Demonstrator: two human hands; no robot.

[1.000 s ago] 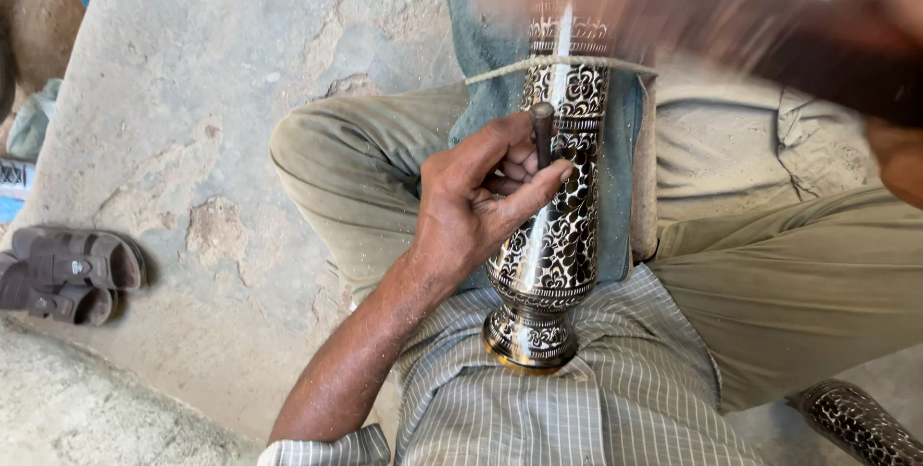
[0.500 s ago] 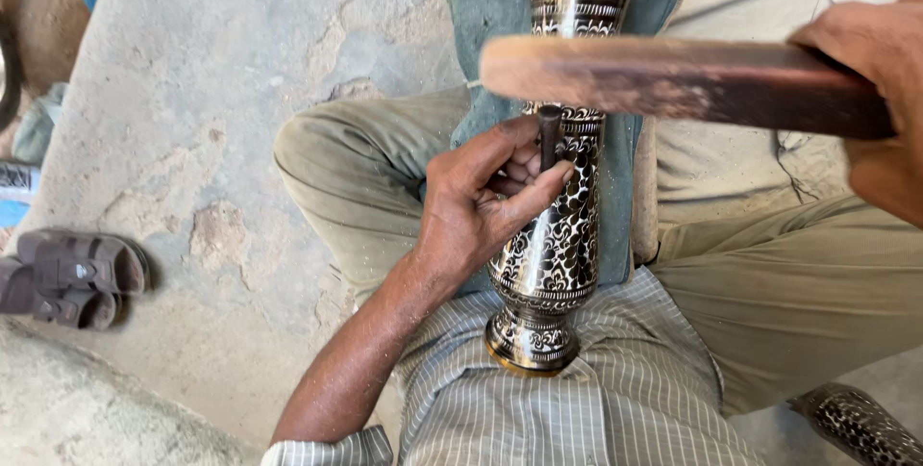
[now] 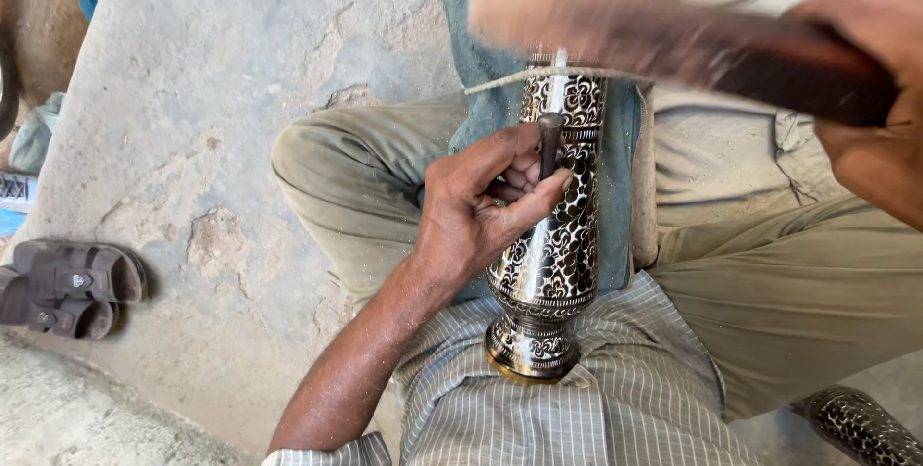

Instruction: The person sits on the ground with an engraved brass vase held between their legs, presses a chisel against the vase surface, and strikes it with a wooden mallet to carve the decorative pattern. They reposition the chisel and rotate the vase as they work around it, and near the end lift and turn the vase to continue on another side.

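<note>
Soft, even daylight fills the scene, with faint shadows on the concrete floor. A bright glare streak runs down the engraved vase. The wooden mallet is motion-blurred; the rest stays sharp.

The engraved vase lies across the lap at centre, its base toward six o'clock. The left hand is at its nine o'clock, pinching a chisel against it. The mallet hovers at twelve, with the right hand at two. Sandals sit on the floor at nine.

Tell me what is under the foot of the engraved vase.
The vase stands foot-down on striped grey cloth over the person's lap, steadied by the left hand. Its foot hides what lies directly beneath.
</note>
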